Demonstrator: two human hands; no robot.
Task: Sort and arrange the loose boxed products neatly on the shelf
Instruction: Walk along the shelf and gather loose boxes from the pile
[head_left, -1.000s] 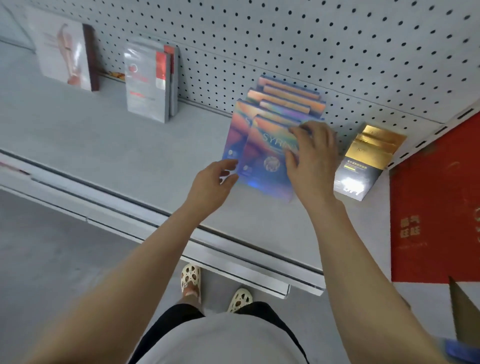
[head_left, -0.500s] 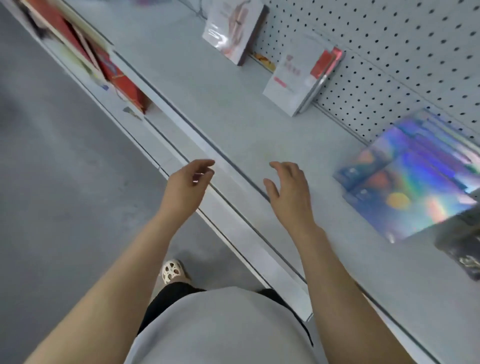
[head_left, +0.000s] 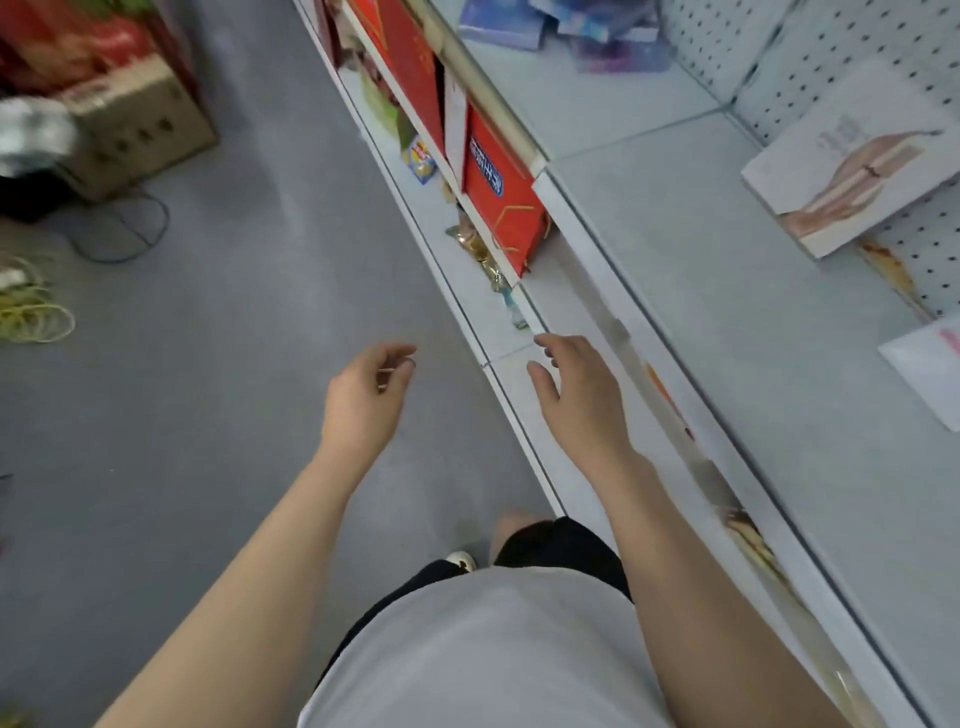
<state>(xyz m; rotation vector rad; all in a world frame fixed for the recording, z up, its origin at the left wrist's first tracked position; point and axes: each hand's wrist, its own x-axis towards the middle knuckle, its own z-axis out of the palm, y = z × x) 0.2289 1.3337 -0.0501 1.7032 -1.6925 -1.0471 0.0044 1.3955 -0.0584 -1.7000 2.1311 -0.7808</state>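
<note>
Head view: both our hands carry nothing, left hand (head_left: 366, 397) loosely curled over the floor, right hand (head_left: 576, 395) spread near the shelf (head_left: 675, 270) edge. Loose purple boxes (head_left: 597, 36) lie jumbled far up the shelf; we should walk closer before reaching.

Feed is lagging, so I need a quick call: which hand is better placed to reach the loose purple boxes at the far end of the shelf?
Probably the right hand. It hovers empty over the shelf edge, on the same side as the loose purple boxes. The left hand, also empty, hangs out over the aisle floor.
</note>
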